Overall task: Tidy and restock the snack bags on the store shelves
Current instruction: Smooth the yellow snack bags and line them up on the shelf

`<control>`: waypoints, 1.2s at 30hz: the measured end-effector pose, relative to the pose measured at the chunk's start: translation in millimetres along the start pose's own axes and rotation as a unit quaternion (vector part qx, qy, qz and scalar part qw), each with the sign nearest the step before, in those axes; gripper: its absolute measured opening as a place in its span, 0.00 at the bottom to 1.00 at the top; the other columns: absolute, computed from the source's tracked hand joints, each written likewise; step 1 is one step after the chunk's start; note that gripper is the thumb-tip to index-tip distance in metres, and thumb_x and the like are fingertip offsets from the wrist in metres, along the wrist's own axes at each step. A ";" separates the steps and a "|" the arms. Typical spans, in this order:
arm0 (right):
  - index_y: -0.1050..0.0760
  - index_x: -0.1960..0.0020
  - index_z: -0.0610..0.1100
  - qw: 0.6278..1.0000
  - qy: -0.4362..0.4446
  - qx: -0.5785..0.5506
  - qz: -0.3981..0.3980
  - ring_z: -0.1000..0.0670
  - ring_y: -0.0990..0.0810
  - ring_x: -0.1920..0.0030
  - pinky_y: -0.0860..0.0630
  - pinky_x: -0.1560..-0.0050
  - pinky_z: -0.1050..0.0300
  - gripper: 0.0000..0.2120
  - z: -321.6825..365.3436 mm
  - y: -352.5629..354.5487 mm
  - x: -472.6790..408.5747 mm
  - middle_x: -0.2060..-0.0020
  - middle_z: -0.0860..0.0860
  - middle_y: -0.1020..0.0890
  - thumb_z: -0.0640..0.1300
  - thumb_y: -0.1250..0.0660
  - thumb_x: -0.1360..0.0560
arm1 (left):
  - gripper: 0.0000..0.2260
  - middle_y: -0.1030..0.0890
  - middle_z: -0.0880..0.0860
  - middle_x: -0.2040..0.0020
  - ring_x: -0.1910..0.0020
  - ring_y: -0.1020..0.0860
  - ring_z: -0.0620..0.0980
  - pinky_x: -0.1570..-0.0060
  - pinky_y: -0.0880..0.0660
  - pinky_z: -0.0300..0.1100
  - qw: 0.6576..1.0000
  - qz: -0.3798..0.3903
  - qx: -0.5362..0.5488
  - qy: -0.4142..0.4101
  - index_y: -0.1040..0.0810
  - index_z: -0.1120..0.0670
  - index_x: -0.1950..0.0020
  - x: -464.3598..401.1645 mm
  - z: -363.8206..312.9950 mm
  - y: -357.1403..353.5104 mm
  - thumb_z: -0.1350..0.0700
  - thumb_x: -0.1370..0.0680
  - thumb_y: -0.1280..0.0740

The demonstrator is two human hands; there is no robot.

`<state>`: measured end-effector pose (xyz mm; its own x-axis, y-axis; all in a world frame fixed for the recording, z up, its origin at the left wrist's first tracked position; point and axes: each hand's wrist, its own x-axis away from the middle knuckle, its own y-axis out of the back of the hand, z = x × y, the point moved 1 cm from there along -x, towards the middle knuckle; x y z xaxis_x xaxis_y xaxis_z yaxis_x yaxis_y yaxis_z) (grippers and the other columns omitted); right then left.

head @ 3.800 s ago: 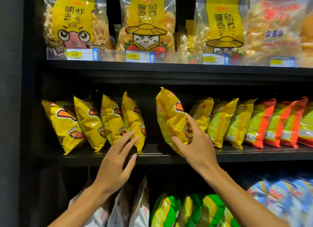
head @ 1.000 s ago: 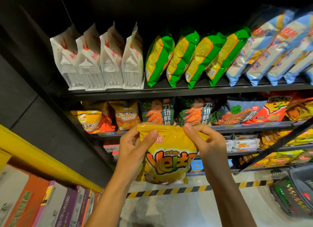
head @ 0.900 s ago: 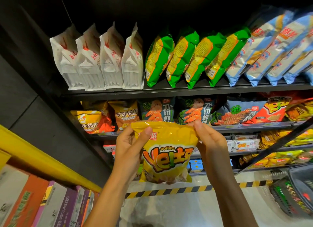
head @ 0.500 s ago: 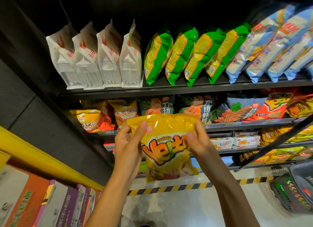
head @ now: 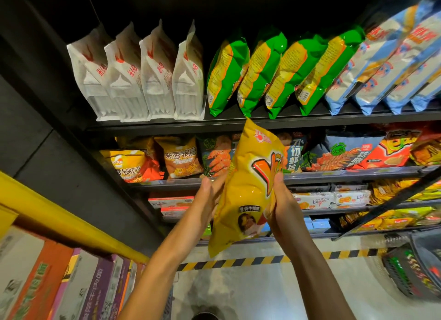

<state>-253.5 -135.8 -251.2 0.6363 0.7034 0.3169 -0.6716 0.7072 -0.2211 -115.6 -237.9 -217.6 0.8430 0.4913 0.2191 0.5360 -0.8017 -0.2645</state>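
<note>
While both hands clamp the yellow bag (head: 248,188) at the centre of the frame, it stands on edge, turned sideways and tilted, its top corner reaching up to the lip of the shelf (head: 262,123) that carries the green bags (head: 274,73). The left hand (head: 210,195) presses flat along the bag's back side with fingers mostly hidden behind it; the right hand (head: 278,200) wraps the front edge, thumb on the printed face. Neither lets the bag sag.

My judgement: the bag is being carried up toward a higher shelf, out of frame. To do this well, keep the grip on the two long edges rather than squeezing the puffed middle, so the chips inside are not crushed. Hold it edge-on to match the white bags (head: 143,76) at upper left and the green ones, then lift it clear of the shelf lip before sliding it into a gap.
</note>
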 end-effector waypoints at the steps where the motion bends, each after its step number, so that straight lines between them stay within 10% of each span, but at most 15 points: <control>1: 0.17 0.44 0.58 1.000 0.001 0.003 0.000 0.33 0.18 0.40 0.24 0.37 0.29 0.31 -2.3 -1.6 -0.6 0.42 0.35 0.17 0.77 0.38 0.34 | 0.60 0.30 0.49 0.22 0.23 0.32 0.49 0.26 0.33 0.47 1.000 -0.006 -0.004 0.000 0.34 0.47 0.25 1.3 1.0 0.5 0.17 0.50 0.32; 8: 0.19 0.42 0.49 0.999 0.020 0.037 -0.010 0.34 0.18 0.41 0.23 0.36 0.31 0.38 -3.7 -1.9 -5.4 0.44 0.37 0.16 0.79 0.39 0.33 | 0.63 0.36 0.45 0.23 0.24 0.34 0.46 0.25 0.34 0.43 0.996 0.007 -0.080 -0.026 0.37 0.51 0.22 -2.9 -6.7 5.2 0.15 0.49 0.37; 11: 0.26 0.39 0.44 0.990 0.106 0.078 -0.050 0.39 0.18 0.40 0.22 0.38 0.38 0.40 -2.9 -5.1 -1.7 0.43 0.41 0.18 0.78 0.35 0.32 | 0.34 0.31 0.36 0.25 0.26 0.31 0.39 0.32 0.28 0.36 0.986 -0.033 -0.161 -0.014 0.34 0.37 0.23 -2.3 2.1 12.1 0.27 0.27 0.35; 15: 0.27 0.30 0.39 0.969 0.209 0.109 -0.068 0.64 0.21 0.53 0.23 0.52 0.69 0.38 9.8 -10.1 4.6 0.53 0.63 0.19 0.66 0.27 0.27 | 0.28 0.26 0.33 0.29 0.30 0.26 0.38 0.35 0.24 0.42 0.981 -0.070 -0.168 -0.070 0.34 0.33 0.24 13.0 23.4 19.1 0.42 0.22 0.28; 17: 0.25 0.37 0.46 0.966 0.228 0.119 -0.036 0.65 0.19 0.58 0.26 0.58 0.72 0.23 17.1 -10.6 10.2 0.61 0.65 0.17 0.61 0.31 0.23 | 0.20 0.21 0.27 0.40 0.38 0.23 0.30 0.45 0.23 0.32 0.977 -0.126 -0.132 -0.111 0.31 0.34 0.30 6.3 20.5 12.9 0.50 0.19 0.32; 20: 0.33 0.27 0.59 0.972 0.211 0.102 0.017 0.59 0.17 0.41 0.21 0.48 0.65 0.22 27.3 -5.7 17.4 0.43 0.58 0.14 0.64 0.43 0.19 | 0.10 0.17 0.28 0.49 0.47 0.20 0.29 0.51 0.23 0.28 0.973 -0.207 -0.017 -0.101 0.26 0.37 0.38 0.3 20.5 16.1 0.47 0.18 0.37; 24: 0.31 0.25 0.57 0.960 0.216 0.148 0.101 0.54 0.25 0.29 0.28 0.30 0.45 0.22 28.3 -3.9 24.6 0.34 0.58 0.18 0.56 0.51 0.16 | 0.14 0.13 0.47 0.46 0.44 0.16 0.46 0.46 0.22 0.44 0.956 -0.278 0.087 -0.033 0.19 0.45 0.40 -4.0 27.0 23.3 0.42 0.19 0.38; 28: 0.28 0.26 0.50 0.960 0.206 0.145 0.126 0.55 0.25 0.28 0.25 0.31 0.49 0.23 19.0 -6.6 26.4 0.31 0.58 0.21 0.55 0.49 0.15 | 0.13 0.14 0.52 0.45 0.47 0.17 0.49 0.50 0.23 0.44 0.951 -0.295 0.094 -0.014 0.19 0.47 0.41 -4.4 30.6 21.6 0.46 0.16 0.41; 36: 0.35 0.26 0.61 0.968 0.152 0.130 0.152 0.64 0.21 0.36 0.22 0.42 0.66 0.30 18.2 -0.8 24.9 0.38 0.71 0.20 0.53 0.30 0.25 | 0.15 0.17 0.34 0.41 0.39 0.20 0.35 0.48 0.22 0.33 0.971 -0.209 -0.036 -0.112 0.25 0.39 0.33 9.9 23.1 18.1 0.43 0.20 0.38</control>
<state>-244.0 -120.1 -226.4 0.4495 0.8930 -0.0212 -0.8933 0.4494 -0.0093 -96.5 -239.7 -241.9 0.5450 0.8344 0.0820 0.8361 -0.5336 -0.1275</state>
